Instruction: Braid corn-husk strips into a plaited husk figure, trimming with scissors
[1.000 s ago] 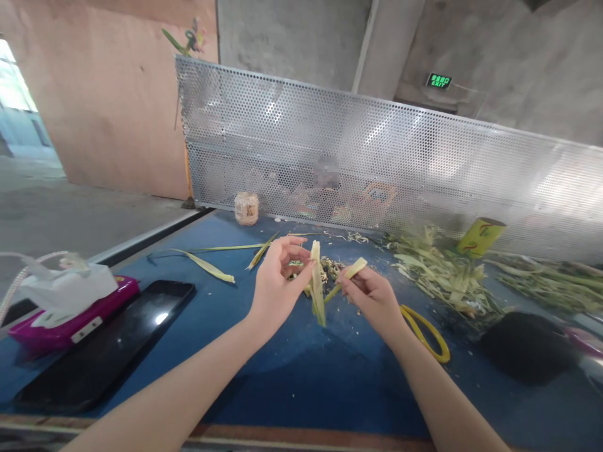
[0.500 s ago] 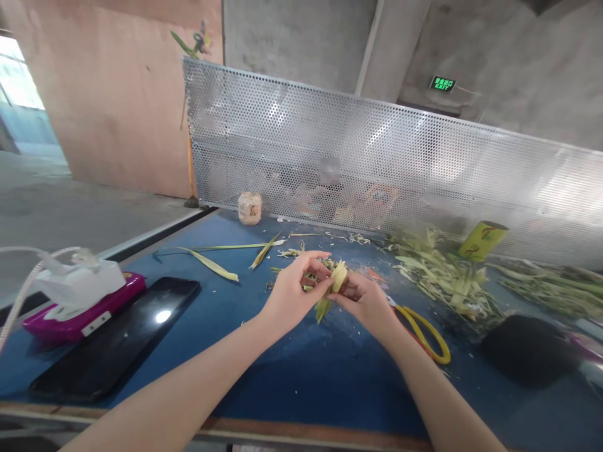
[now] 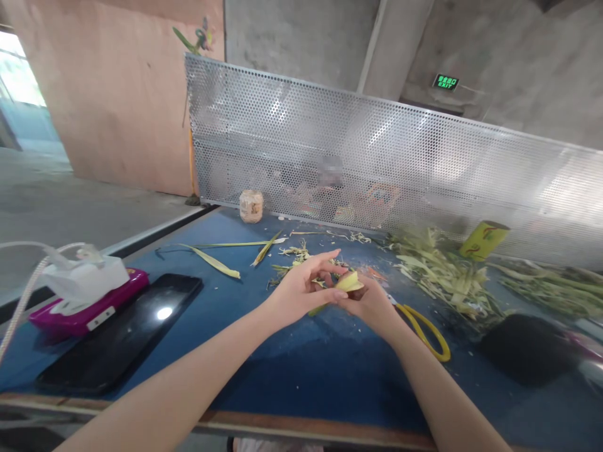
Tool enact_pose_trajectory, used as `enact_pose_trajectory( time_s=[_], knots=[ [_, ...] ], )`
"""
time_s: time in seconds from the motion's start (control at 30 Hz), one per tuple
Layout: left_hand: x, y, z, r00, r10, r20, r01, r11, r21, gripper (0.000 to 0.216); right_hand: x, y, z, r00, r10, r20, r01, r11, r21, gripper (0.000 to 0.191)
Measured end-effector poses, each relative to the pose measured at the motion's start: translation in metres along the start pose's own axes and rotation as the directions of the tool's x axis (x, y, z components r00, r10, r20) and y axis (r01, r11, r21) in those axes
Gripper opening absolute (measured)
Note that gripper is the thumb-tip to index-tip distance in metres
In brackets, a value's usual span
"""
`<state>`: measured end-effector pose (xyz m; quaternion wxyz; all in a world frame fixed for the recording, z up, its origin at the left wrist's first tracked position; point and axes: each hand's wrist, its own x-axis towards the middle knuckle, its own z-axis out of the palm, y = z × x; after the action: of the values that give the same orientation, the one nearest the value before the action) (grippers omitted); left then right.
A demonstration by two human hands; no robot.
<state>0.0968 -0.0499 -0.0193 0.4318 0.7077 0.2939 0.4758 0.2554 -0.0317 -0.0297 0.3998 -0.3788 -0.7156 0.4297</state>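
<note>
Both hands' grips, left hand point(image 3: 301, 290) and right hand point(image 3: 369, 300), closed on a folded leaf strip point(image 3: 347, 282); green "EXIT" sign point(image 3: 445, 81) behind.

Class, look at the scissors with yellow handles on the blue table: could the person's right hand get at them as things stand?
Probably yes: the scissors lie uncovered just beside the right hand, though it holds a leaf strip.

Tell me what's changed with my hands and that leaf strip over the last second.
The left hand and right hand came together; the pale yellow-green leaf strip, first upright and long, is now folded small between both grips. The yellow-handled scissors, black phone and blue table stayed put.
</note>
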Motion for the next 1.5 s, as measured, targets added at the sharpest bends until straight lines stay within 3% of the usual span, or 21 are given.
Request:
enact_pose_trajectory(
  time_s=[0.2,0.47,0.63,0.83,1.1,1.5],
  knots=[
    [0.0,0.002,-0.002,0.999,-0.03,0.024,0.03,0.999,0.034,0.063,0.0,-0.001,-0.003,0.997,0.06,0.047,-0.063,0.997,0.049,0.031],
    [0.002,0.0,-0.005,0.996,-0.082,0.029,0.086,0.974,-0.208,0.072,0.001,-0.005,-0.004,0.982,0.12,0.149,-0.151,0.965,0.214,0.041],
    [0.004,-0.002,-0.008,0.987,-0.125,0.102,0.14,0.978,-0.156,0.072,0.0,-0.005,-0.006,0.967,0.125,0.222,-0.153,0.981,0.116,0.03],
    [0.003,0.003,-0.011,0.991,-0.08,0.103,0.096,0.982,-0.166,0.069,0.001,-0.001,-0.007,0.97,0.147,0.195,-0.156,0.987,0.031,0.029],
    [0.004,0.001,-0.009,0.997,-0.04,0.061,0.052,0.977,-0.208,0.07,-0.001,0.0,-0.009,0.973,0.124,0.194,-0.146,0.984,0.105,0.025],
    [0.003,0.001,-0.01,0.997,-0.025,0.073,0.03,0.997,-0.074,0.066,-0.004,-0.005,-0.003,0.972,0.082,0.221,-0.075,0.996,-0.04,0.022]
  ],
)
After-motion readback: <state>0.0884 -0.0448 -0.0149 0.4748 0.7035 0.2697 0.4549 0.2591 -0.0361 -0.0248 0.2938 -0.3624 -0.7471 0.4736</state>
